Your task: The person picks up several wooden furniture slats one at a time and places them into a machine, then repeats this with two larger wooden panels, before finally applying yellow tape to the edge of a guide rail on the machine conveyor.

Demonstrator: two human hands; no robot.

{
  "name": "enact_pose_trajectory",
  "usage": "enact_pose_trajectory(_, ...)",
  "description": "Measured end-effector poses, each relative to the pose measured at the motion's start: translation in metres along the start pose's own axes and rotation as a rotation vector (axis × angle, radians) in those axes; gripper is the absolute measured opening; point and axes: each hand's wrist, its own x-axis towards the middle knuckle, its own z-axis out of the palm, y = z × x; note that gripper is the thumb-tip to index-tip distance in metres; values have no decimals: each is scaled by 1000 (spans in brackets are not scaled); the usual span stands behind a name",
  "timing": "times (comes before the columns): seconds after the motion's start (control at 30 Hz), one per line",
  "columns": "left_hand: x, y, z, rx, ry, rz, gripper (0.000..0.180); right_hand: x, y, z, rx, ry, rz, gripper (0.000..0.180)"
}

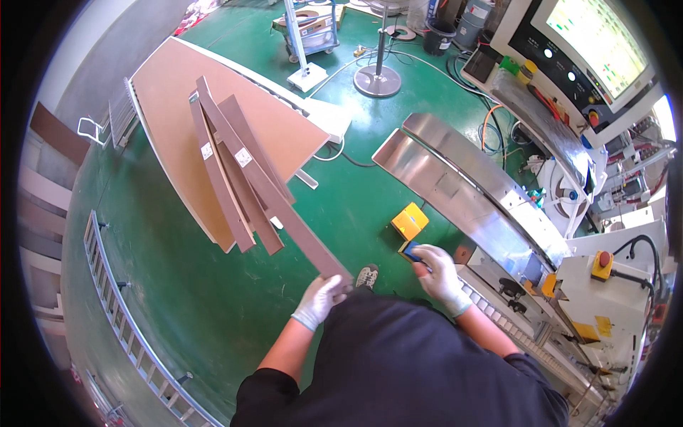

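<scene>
My left hand point(321, 299), in a pale glove, is closed around the near end of a long brown board strip point(302, 231). That strip slants away from me, its far part lying over several other brown strips point(249, 196) on a large brown panel point(162, 85). White labels stick to two of the strips. My right hand point(439, 276), also gloved, grips a small blue block point(409, 250) with a dark side; its exact kind cannot be made out. The block is held apart from the strip, near a yellow box-like thing point(410, 220) on the floor.
To the right stand a metal-topped roller conveyor point(455, 192) and a machine with a lit screen point(597, 43) and a red stop button point(605, 259). A ladder-like roller rack point(131, 331) runs along the left. Cables point(427, 64), a round-based stand point(377, 80) and a blue cart point(320, 35) are farther off.
</scene>
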Motion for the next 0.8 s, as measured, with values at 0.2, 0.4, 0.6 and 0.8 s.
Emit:
enact_pose_trajectory(0.2,41,12,64,235,-601,-63,56,29,-31,52,431,-240,194,43)
enact_pose_trajectory(0.4,79,72,62,-479,-394,-106,46,-16,6,-11,422,-130,401,30)
enact_pose_trajectory(0.6,173,160,13,-609,60,259,47,-179,62,-100,617,81,789,36)
enact_pose_trajectory(0.8,206,168,124,-327,-75,277,38,-322,35,-135,89,6,1159,44)
